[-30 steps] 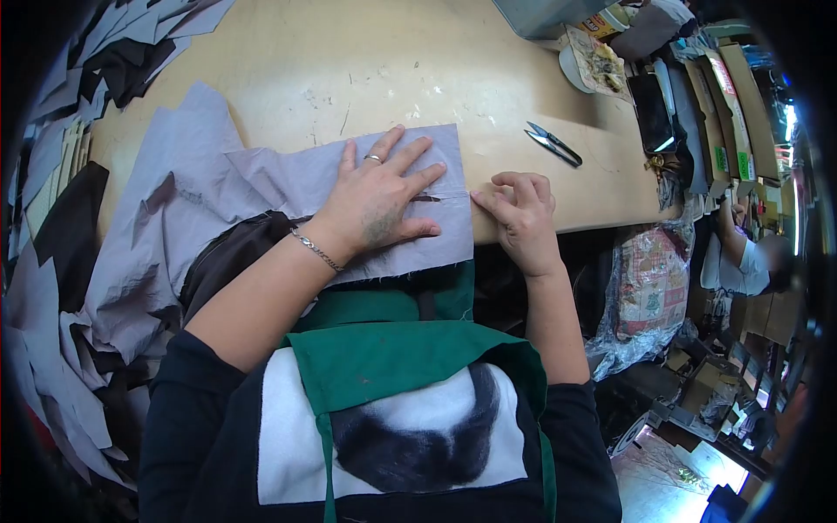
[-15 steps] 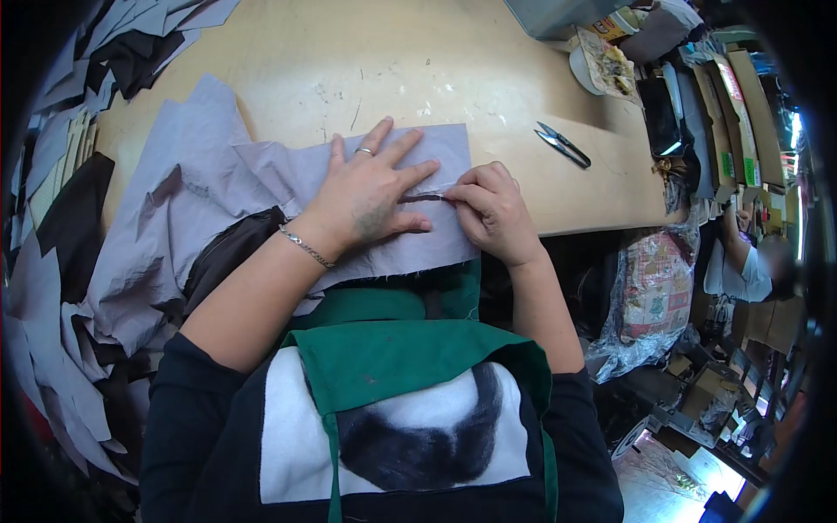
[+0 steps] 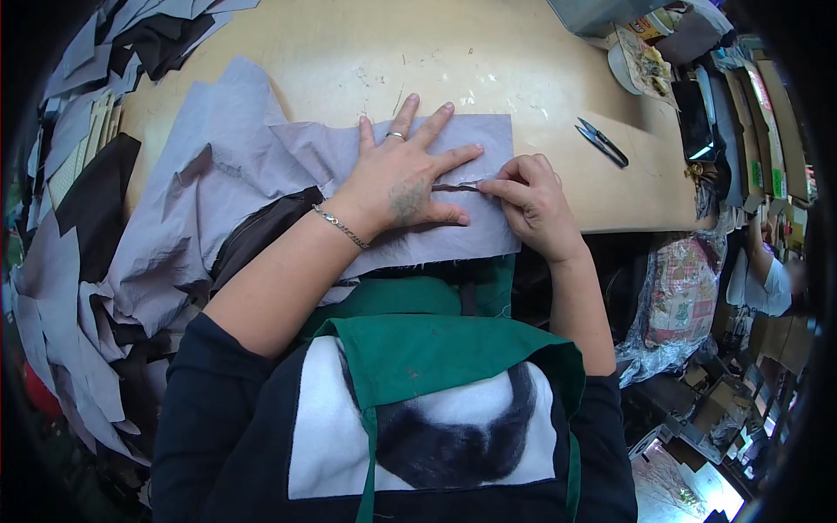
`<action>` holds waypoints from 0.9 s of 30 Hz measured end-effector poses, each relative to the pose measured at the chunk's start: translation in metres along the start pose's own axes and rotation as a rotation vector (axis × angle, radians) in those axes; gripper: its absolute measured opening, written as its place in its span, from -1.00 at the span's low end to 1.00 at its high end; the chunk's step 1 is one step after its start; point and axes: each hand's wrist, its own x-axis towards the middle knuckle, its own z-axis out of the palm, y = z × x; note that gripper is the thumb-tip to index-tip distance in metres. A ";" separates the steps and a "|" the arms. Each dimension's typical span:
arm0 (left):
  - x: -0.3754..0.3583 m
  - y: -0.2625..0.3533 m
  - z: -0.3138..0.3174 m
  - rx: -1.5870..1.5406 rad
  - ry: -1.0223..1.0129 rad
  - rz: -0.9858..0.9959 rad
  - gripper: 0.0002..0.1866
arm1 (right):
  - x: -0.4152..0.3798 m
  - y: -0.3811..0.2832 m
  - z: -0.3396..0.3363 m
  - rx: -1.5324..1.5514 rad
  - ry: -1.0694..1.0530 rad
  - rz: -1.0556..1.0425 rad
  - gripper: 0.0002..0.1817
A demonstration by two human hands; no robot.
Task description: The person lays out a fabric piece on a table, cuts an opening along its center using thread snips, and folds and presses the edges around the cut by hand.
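A grey fabric piece lies flat near the front edge of the wooden table. My left hand presses on it with fingers spread, a ring on one finger and a bracelet at the wrist. A dark slit runs across the fabric between my two hands. My right hand pinches the fabric at the right end of that slit, fingers curled closed on the cloth edge.
More grey and dark fabric pieces are heaped at the left. Small thread snips lie on the table to the right. Boxes, a phone and clutter line the right edge. Another person sits at the far right.
My right hand moved from beside the fabric's right edge onto the slit and pinched the cloth there. The slit has opened wider. The left hand stays pressed flat.
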 end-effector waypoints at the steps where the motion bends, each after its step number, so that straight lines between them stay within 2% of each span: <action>1: 0.000 0.000 0.000 -0.001 -0.003 -0.001 -0.07 | 0.001 -0.001 -0.001 -0.009 -0.011 -0.001 -0.71; 11: 0.000 -0.001 0.003 -0.008 0.020 0.006 -0.07 | 0.007 -0.004 -0.004 -0.002 -0.084 0.084 -0.71; 27: 0.000 -0.001 0.004 -0.004 0.038 0.011 -0.07 | 0.003 -0.005 0.005 -0.133 0.020 -0.044 -0.70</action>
